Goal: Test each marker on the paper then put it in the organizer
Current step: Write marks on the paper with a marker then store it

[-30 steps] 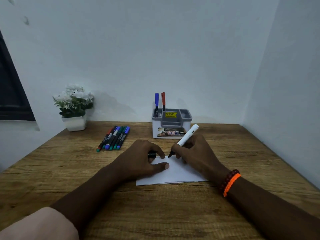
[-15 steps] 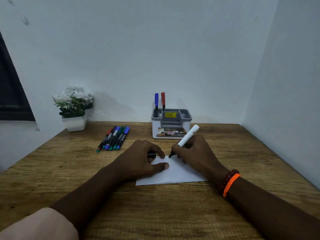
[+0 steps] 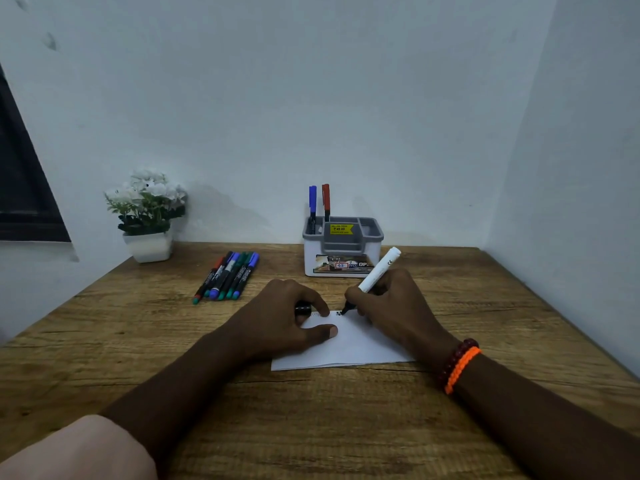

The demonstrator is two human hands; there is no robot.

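Note:
A white sheet of paper (image 3: 360,348) lies on the wooden table in front of me. My right hand (image 3: 394,306) grips a white marker (image 3: 379,270) with its black tip touching the paper's far edge, where a small dark mark shows. My left hand (image 3: 284,317) rests on the paper's left part, thumb flat on the sheet, fingers curled round a black cap (image 3: 303,310). A grey and white organizer (image 3: 343,249) stands behind the paper, with a blue marker (image 3: 312,206) and a red marker (image 3: 326,200) upright in its left rear compartment. Several capped markers (image 3: 228,277) lie in a row to the left.
A white pot of white flowers (image 3: 147,216) stands at the table's back left corner. White walls close in behind and on the right. A dark window frame (image 3: 24,181) is at the far left.
The marker tip has shifted very slightly on the paper's far edge. Both hands otherwise stay where they were.

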